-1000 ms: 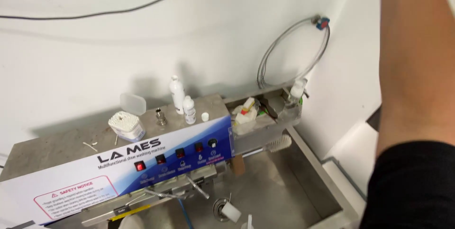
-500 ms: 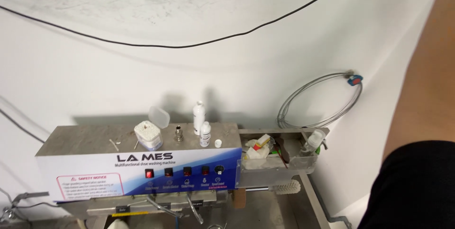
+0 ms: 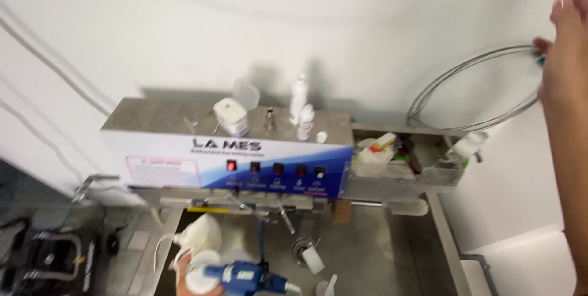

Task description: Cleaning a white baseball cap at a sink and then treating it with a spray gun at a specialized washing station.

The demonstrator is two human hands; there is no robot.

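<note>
Reaching hand: right hand (image 3: 563,57) raised at the far right edge of the view, fingers stretched out and loosely together, palm toward the white wall (image 3: 343,33); the forearm runs down the right edge.
Grip: hand open, nothing held; fingertips lie at or just beside the coiled tube, actual contact cannot be told through the blur.
Left hand: out of view.
Coiled tube: grey loop of thin tubing (image 3: 471,88) hanging against the wall, right of the machine, its right end meeting the hand.
Machine: long metal box with a blue and white front panel (image 3: 233,158), set against the wall, centre of view; a row of red switches and a black knob (image 3: 318,172) on its face.
On top of the machine: a white square container with open lid (image 3: 233,115), a tall white bottle (image 3: 298,95), a smaller white bottle (image 3: 305,123) just near it.
Right end of the machine: open metal tray (image 3: 429,170) holding small mixed items, below the tube.
Near side: steel table (image 3: 367,241) with a blue tool (image 3: 245,274) and a white funnel-like piece (image 3: 199,235) at the left.
</note>
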